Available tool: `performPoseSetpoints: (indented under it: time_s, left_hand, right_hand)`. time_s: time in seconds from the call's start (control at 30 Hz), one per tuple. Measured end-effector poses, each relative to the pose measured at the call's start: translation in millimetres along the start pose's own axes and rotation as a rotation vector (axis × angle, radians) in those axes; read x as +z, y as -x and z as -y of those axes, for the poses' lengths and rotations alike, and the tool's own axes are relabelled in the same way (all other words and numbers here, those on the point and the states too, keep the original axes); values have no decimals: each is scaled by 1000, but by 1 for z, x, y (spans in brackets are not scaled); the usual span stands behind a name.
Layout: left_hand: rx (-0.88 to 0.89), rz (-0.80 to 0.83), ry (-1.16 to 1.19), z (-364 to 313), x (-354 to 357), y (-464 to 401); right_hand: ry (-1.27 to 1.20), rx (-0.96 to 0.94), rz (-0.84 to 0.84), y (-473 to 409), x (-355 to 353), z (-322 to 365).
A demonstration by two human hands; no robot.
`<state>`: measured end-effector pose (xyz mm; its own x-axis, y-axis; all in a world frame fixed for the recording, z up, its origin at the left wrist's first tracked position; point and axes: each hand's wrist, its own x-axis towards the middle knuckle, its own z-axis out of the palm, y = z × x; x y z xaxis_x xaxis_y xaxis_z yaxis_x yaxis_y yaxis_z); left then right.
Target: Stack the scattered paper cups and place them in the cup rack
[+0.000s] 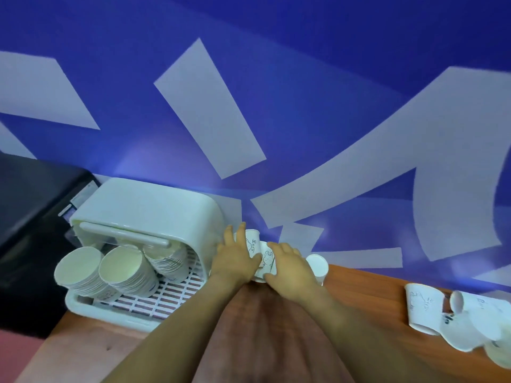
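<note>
- Two hands are working together: I am watching the left hand (235, 258) and the right hand (290, 268) closing in on paper cups just beyond the right wall of the cup rack (143, 205).
- Left fingers are lying fairly straight and spread against the side of a printed cup (252, 240), with the thumb tucked toward the middle; I am reading it as steadying the cup, though I cannot tell how much of the wall the palm is wrapping.
- Right fingers are curling over a second cup (267, 262) with a rabbit drawing, thumb underneath; it looks like that cup is being slid into or against the one by the left fingers.
- Just past the right fingertips, another cup (318, 265) is standing on the wooden table (359, 294), apparently not touched.
- Well off to the right of the right hand, several loose cups (423, 308) are lying tipped on the table, waiting to be gathered.
- Left of the left fingers, three stacks (121, 269) are already lying on the rack's slatted tray.
- My judgement on handling: these cups are very light, thin-walled and easy to crush or dent, so I am favouring a gentle grip around the upper wall near the stiffer rolled rim, and lining the cups up straight before nesting them so they are not jamming or buckling.
</note>
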<state>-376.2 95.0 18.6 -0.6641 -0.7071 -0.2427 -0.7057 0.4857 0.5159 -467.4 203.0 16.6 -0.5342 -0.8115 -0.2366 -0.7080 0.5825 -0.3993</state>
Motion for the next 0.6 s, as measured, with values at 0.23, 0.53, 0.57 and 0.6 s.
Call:
performPoseSetpoints:
  time_s: [0.23, 0.53, 0.57, 0.6]
  left_hand:
    - [107, -78, -123, 6, 7, -20]
    - [134, -94, -24, 13, -3, -12]
    - [136, -101, -9, 13, -4, -9]
    - [138, -109, 10, 14, -7, -5]
  right_hand:
    - [176, -5, 88, -45, 10, -7]
    - [249, 21, 35, -56, 26, -9]
    - [254, 18, 11, -54, 25, -8]
    - [250, 10, -16, -51, 23, -6]
